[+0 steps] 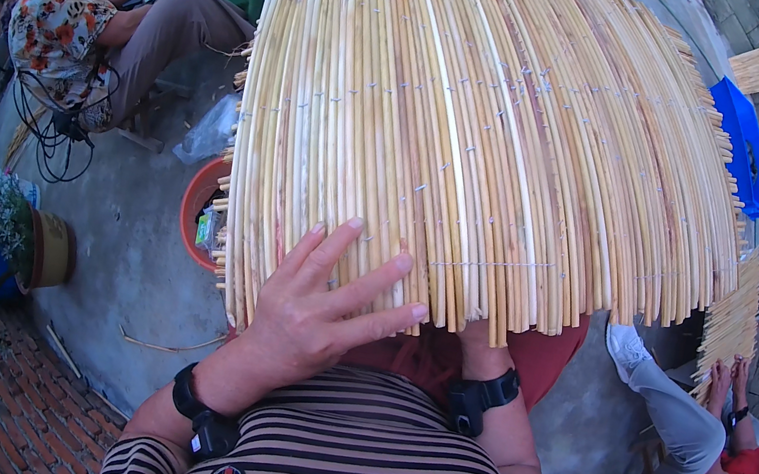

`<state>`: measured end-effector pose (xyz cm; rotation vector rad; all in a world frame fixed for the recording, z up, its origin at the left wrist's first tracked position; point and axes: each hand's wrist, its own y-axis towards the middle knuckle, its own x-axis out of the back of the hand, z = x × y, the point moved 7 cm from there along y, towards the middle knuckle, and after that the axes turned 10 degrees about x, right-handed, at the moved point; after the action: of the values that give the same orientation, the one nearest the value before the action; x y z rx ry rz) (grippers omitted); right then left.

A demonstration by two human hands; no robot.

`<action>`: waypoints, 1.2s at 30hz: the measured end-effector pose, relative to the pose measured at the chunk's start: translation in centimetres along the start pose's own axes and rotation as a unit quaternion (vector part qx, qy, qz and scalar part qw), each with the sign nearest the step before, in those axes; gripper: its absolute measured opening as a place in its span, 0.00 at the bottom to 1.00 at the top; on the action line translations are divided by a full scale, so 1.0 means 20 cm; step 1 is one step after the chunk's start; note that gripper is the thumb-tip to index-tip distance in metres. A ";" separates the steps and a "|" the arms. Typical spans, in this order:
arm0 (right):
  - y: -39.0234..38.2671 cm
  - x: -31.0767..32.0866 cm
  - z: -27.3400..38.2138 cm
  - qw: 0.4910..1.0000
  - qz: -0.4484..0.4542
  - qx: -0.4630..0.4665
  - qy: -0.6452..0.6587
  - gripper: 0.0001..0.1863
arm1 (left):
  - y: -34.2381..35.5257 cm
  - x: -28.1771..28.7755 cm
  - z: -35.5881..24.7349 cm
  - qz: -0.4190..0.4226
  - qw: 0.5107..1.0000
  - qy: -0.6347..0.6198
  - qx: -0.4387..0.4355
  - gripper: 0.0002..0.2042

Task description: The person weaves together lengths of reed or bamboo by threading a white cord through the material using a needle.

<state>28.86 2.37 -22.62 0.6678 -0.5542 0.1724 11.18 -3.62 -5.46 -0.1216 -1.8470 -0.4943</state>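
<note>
Under L hand (307, 314): stick mat (504, 163)

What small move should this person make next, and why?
Probably, I'd have the left hand nudge the protruding stick ends into line along the near edge of the stick mat. That edge looks uneven, and the hand lies spread on top close by. The right hand reaches beneath the edge, mostly hidden, so it might steady the mat.

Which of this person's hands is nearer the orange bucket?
Left. The left hand lies on the stick mat, right of the bucket; the right hand, mostly hidden beneath the mat, is farther right.
</note>
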 end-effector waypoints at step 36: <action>-0.06 0.43 0.19 0.716 -0.264 -0.313 0.565 0.32 | 0.08 -0.06 0.02 0.217 0.881 -0.417 0.056 0.33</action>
<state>34.94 -1.17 -16.14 -0.0576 0.7760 -0.1640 11.69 -1.87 -6.35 -0.7528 -2.5778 0.0133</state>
